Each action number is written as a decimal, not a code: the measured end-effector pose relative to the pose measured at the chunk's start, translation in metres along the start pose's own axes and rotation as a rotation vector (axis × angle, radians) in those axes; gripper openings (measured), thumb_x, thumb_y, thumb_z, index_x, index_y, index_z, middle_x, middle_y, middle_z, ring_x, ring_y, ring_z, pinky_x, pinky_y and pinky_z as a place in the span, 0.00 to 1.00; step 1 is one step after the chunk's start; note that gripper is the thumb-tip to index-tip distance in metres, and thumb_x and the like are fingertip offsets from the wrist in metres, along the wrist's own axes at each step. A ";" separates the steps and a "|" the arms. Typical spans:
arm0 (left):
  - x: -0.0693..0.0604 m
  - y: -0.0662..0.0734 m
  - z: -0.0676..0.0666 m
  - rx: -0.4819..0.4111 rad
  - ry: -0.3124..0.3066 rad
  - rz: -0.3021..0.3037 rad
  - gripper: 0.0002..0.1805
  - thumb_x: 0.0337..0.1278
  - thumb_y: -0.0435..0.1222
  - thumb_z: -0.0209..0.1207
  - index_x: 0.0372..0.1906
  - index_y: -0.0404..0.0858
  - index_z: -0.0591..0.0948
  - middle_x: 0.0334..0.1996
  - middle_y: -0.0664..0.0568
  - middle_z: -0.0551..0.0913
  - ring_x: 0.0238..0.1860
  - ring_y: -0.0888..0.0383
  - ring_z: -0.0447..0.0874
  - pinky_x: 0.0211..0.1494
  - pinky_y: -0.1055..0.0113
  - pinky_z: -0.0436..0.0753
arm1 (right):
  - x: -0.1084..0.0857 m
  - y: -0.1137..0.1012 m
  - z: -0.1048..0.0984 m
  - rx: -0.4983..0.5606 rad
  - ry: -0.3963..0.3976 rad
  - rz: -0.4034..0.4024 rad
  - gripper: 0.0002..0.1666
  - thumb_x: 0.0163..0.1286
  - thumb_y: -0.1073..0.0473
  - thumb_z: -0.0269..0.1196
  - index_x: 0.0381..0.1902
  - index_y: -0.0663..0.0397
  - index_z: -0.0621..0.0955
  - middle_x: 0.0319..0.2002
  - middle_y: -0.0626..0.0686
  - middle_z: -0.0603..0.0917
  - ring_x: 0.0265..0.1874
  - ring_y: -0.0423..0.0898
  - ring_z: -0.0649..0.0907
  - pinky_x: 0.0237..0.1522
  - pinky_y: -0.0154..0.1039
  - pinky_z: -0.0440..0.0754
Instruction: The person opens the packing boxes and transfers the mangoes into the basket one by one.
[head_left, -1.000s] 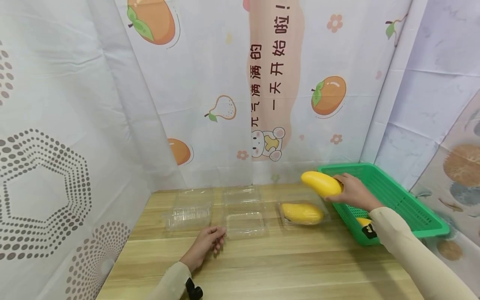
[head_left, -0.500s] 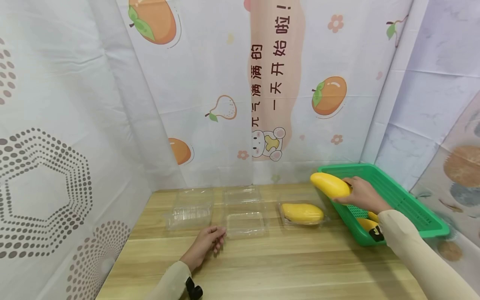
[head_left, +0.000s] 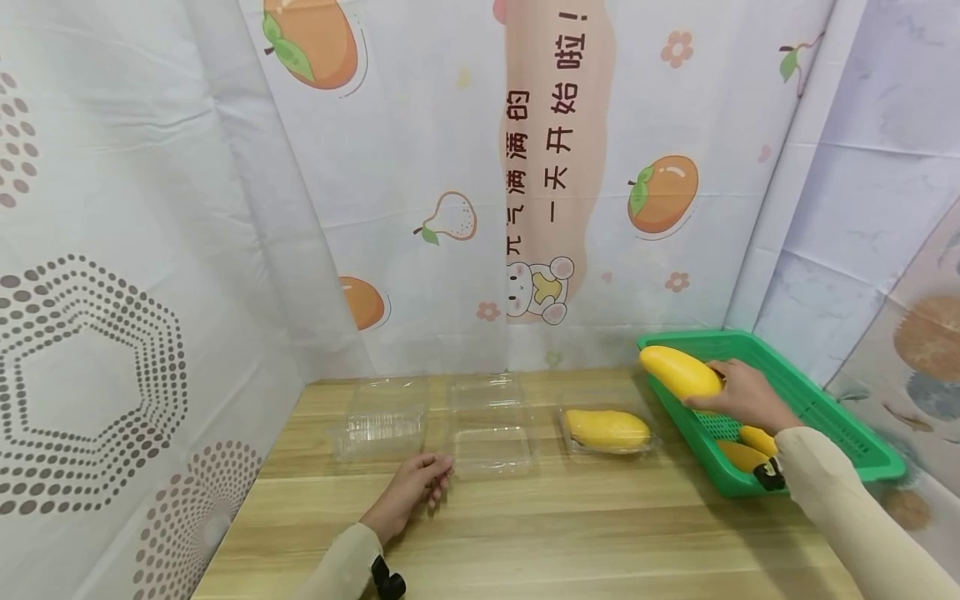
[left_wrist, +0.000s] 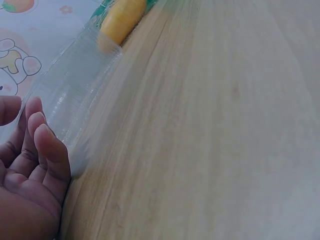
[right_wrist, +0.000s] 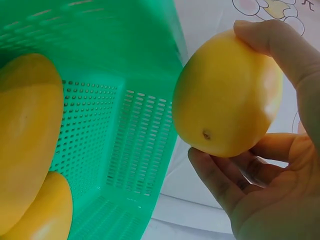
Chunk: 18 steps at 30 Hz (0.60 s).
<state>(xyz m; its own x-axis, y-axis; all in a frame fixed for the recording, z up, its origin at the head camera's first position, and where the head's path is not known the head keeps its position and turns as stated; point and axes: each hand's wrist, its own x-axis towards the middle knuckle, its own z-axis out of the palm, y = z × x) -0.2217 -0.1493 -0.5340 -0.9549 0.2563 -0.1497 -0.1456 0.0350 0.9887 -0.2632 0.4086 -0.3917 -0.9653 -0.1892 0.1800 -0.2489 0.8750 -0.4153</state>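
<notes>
My right hand (head_left: 750,396) grips a yellow mango (head_left: 678,372) above the left rim of the green basket (head_left: 862,446). In the right wrist view, the thumb lies on one side of the mango (right_wrist: 225,100) and the fingers on the other. More mangoes (head_left: 759,439) lie inside the basket, partly behind my wrist. My left hand (head_left: 408,492) rests on the table with its fingers loosely bent, beside the front left corner of a clear plastic container (head_left: 491,462). Whether a fingertip touches that container, I cannot tell.
A clear container (head_left: 566,437) left of the basket has one mango (head_left: 609,429) in it. Further clear containers (head_left: 378,429) stand at the left on the wooden table (head_left: 525,533). A printed curtain (head_left: 420,150) hangs right behind the table.
My right hand has moved right with the mango, from near the filled container to over the basket's left rim. More of the mangoes in the basket show. My left hand has stayed still.
</notes>
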 end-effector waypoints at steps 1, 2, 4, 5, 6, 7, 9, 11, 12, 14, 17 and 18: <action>0.000 0.000 0.000 -0.001 -0.001 -0.001 0.23 0.73 0.48 0.61 0.45 0.27 0.80 0.27 0.52 0.80 0.23 0.62 0.72 0.24 0.71 0.76 | -0.001 0.002 0.000 0.005 -0.001 0.004 0.57 0.61 0.37 0.74 0.67 0.79 0.69 0.46 0.69 0.77 0.33 0.52 0.74 0.29 0.43 0.72; 0.000 0.000 0.000 -0.002 -0.002 -0.002 0.23 0.73 0.48 0.61 0.45 0.27 0.80 0.27 0.52 0.80 0.23 0.62 0.72 0.24 0.71 0.76 | -0.001 0.004 0.000 0.010 -0.002 0.005 0.55 0.61 0.37 0.74 0.66 0.79 0.70 0.43 0.66 0.78 0.32 0.51 0.73 0.29 0.43 0.72; 0.000 0.000 0.000 -0.002 -0.004 -0.002 0.23 0.74 0.47 0.60 0.45 0.27 0.80 0.27 0.53 0.80 0.23 0.62 0.72 0.24 0.71 0.76 | -0.002 0.008 0.001 0.014 -0.001 0.009 0.51 0.62 0.38 0.74 0.63 0.77 0.73 0.35 0.59 0.76 0.28 0.49 0.72 0.27 0.42 0.70; 0.000 0.000 0.000 -0.003 -0.005 -0.003 0.22 0.74 0.46 0.60 0.45 0.27 0.81 0.27 0.53 0.80 0.23 0.62 0.72 0.24 0.71 0.76 | -0.003 0.010 0.001 0.020 -0.003 0.015 0.49 0.62 0.38 0.74 0.61 0.76 0.75 0.31 0.56 0.75 0.26 0.48 0.71 0.27 0.42 0.70; 0.000 0.000 0.000 -0.002 -0.006 -0.003 0.22 0.74 0.46 0.60 0.45 0.27 0.81 0.27 0.53 0.80 0.23 0.62 0.72 0.24 0.71 0.76 | -0.004 0.012 0.001 0.020 -0.003 0.016 0.46 0.63 0.39 0.74 0.59 0.75 0.76 0.29 0.55 0.74 0.25 0.48 0.71 0.26 0.41 0.70; 0.000 0.000 0.000 -0.003 -0.006 -0.004 0.22 0.74 0.46 0.59 0.45 0.27 0.81 0.27 0.53 0.80 0.23 0.62 0.72 0.24 0.71 0.76 | -0.004 0.014 0.001 0.020 -0.006 0.019 0.45 0.63 0.39 0.74 0.58 0.74 0.76 0.26 0.53 0.72 0.23 0.47 0.70 0.25 0.41 0.69; 0.000 0.000 0.000 -0.005 -0.006 -0.005 0.21 0.74 0.46 0.59 0.45 0.27 0.81 0.27 0.53 0.80 0.23 0.62 0.72 0.24 0.71 0.76 | -0.005 0.017 0.001 0.018 -0.013 0.030 0.43 0.63 0.39 0.74 0.56 0.72 0.78 0.24 0.51 0.71 0.21 0.46 0.70 0.24 0.40 0.69; 0.000 0.000 0.000 -0.005 -0.003 -0.005 0.21 0.74 0.46 0.59 0.45 0.28 0.81 0.27 0.53 0.80 0.23 0.62 0.72 0.24 0.71 0.76 | -0.006 0.020 0.001 0.021 -0.021 0.041 0.41 0.63 0.39 0.74 0.54 0.71 0.78 0.23 0.51 0.71 0.21 0.46 0.70 0.24 0.40 0.69; 0.000 0.000 0.000 -0.004 -0.002 -0.005 0.21 0.74 0.46 0.59 0.45 0.28 0.81 0.27 0.53 0.80 0.23 0.62 0.72 0.24 0.71 0.76 | -0.006 0.022 0.001 0.018 -0.023 0.044 0.41 0.63 0.39 0.74 0.54 0.71 0.78 0.24 0.51 0.71 0.22 0.46 0.70 0.25 0.41 0.69; 0.000 0.000 0.000 -0.004 -0.001 -0.004 0.21 0.74 0.46 0.59 0.45 0.28 0.81 0.27 0.53 0.80 0.23 0.62 0.72 0.24 0.71 0.76 | -0.006 0.024 0.000 0.012 -0.027 0.055 0.39 0.63 0.39 0.74 0.51 0.70 0.79 0.24 0.50 0.71 0.22 0.47 0.71 0.25 0.41 0.69; -0.001 0.001 0.000 -0.002 0.001 -0.001 0.21 0.74 0.47 0.60 0.45 0.29 0.81 0.27 0.53 0.80 0.23 0.62 0.72 0.24 0.71 0.76 | -0.007 0.027 -0.001 0.001 -0.035 0.063 0.36 0.63 0.40 0.73 0.48 0.69 0.79 0.23 0.50 0.71 0.22 0.46 0.71 0.25 0.40 0.68; -0.002 0.001 0.001 -0.001 0.002 -0.002 0.21 0.74 0.46 0.59 0.45 0.29 0.81 0.27 0.53 0.80 0.23 0.62 0.72 0.24 0.71 0.76 | -0.008 0.028 -0.002 -0.001 -0.038 0.065 0.35 0.63 0.40 0.73 0.46 0.68 0.79 0.23 0.50 0.71 0.22 0.46 0.71 0.25 0.40 0.68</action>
<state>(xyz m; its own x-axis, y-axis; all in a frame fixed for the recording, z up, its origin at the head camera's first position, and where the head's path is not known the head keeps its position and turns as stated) -0.2203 -0.1491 -0.5329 -0.9553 0.2539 -0.1515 -0.1475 0.0349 0.9884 -0.2621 0.4354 -0.4027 -0.9817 -0.1489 0.1190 -0.1859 0.8862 -0.4244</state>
